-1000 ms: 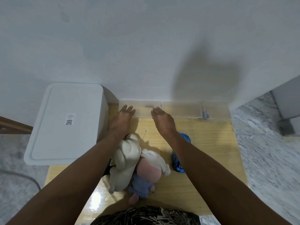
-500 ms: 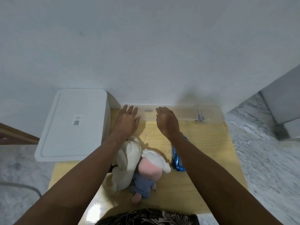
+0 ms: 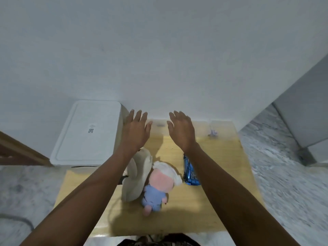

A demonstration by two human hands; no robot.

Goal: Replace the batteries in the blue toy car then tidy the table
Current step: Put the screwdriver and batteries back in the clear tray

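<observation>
Both hands hover above the far half of the wooden table (image 3: 221, 201), fingers straight and spread, holding nothing. The left hand (image 3: 135, 132) hangs near the white lidded bin (image 3: 85, 134); the right hand (image 3: 182, 131) is over the clear plastic boxes (image 3: 200, 129) set along the wall. The blue toy car (image 3: 190, 172) lies on the table under the right forearm, just beside the pink-faced plush doll (image 3: 159, 181), which leans against a cream plush toy (image 3: 136, 174).

Judgement: the step in hand appears to be reaching for a clear box. It would be done well with both hands taking the box by its ends and drawing it level, clear of the plush.

The car's long axis runs toward and away from the person, tilted slightly. Which end is the front cannot be told.
</observation>
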